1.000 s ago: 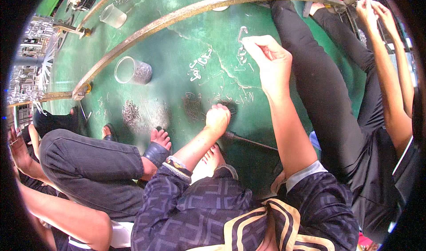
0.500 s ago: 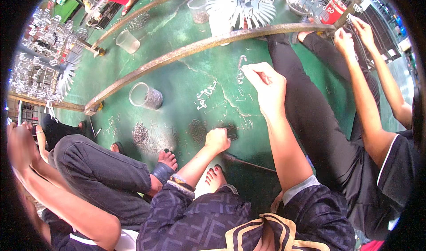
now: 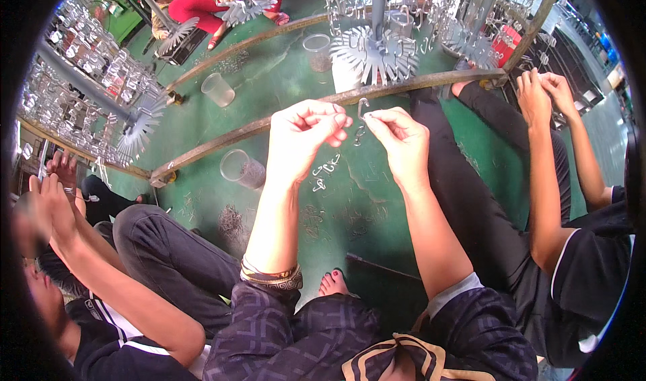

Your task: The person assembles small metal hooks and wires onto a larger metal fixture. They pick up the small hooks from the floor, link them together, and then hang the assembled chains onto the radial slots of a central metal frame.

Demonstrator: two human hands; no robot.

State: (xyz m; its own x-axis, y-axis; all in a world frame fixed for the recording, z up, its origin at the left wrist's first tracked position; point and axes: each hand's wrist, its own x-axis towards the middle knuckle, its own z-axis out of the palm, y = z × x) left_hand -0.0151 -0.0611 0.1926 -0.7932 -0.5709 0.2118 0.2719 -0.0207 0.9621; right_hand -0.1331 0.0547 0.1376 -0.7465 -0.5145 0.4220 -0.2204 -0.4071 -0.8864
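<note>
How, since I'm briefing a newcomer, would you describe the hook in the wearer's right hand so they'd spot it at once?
Find the nearer long bar crossing the green floor, then the wearer's right hand just below it in view. At the tip of its grip is a small, silvery, bent hook. It's held up, while the silvery pieces to its lower left lie on the floor.

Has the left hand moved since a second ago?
Yes: upward in the picture, from well below the long rail to partly overlapping it; the left hand.
</note>
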